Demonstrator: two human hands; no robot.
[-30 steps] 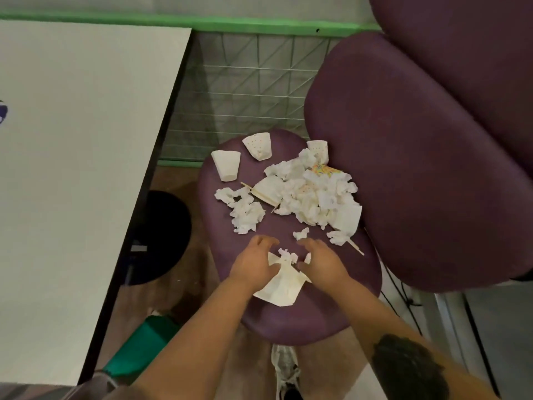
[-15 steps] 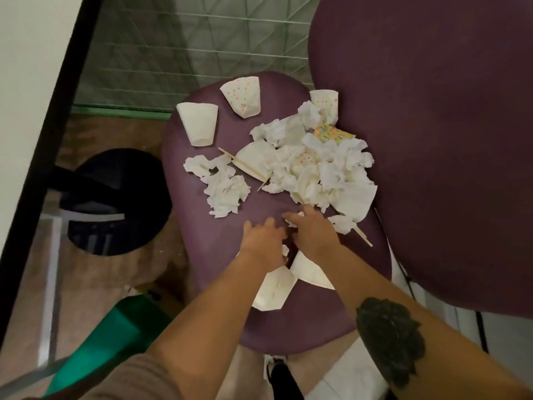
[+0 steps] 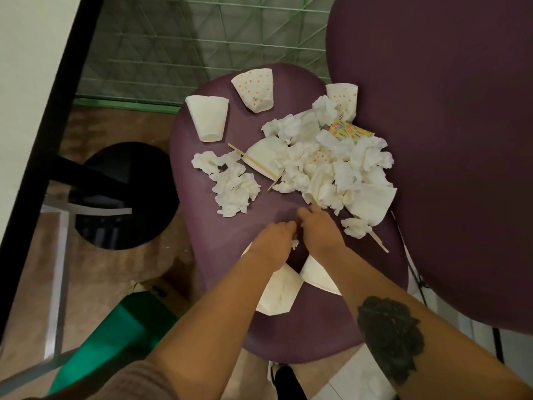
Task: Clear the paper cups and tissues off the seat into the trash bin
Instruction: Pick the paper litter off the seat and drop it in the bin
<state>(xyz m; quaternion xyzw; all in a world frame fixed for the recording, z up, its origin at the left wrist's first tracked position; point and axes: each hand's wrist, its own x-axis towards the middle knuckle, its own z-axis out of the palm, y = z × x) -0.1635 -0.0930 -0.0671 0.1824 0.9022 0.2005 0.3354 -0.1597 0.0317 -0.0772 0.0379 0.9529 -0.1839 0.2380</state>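
- Head view looks down on the rounded purple padded seat (image 3: 323, 321), and I see both of my hands meeting near its middle.
- My left hand (image 3: 274, 241) has its fingers curled down over a small white tissue scrap (image 3: 294, 243) that shows between the two hands; I judge it is pinching that scrap, though the fingertips are hidden.
- My right hand (image 3: 320, 229) is also curled, knuckles up, just beside the left; whether it actually has hold of anything I cannot tell.
- Under my wrists lie two flattened white paper cups (image 3: 278, 295), on the seat's near half.
- Farther off sits the big heap of crumpled white tissues (image 3: 326, 166), with a smaller crumpled clump (image 3: 230, 183) to its left and thin wooden sticks (image 3: 256, 163) poking out.
- Three more cups lie at the far edge: a plain white paper cup (image 3: 208, 118), a dotted paper cup (image 3: 255, 90), and another dotted cup (image 3: 343, 98) half buried.
- A green shape (image 3: 115, 336) at lower left may be the trash bin; I cannot be sure.
- I judge I am at the gathering step, with nearly everything left on the seat.
- Next I would bunch the scrap with the flattened cups, close firmly, and carry them to the bin.
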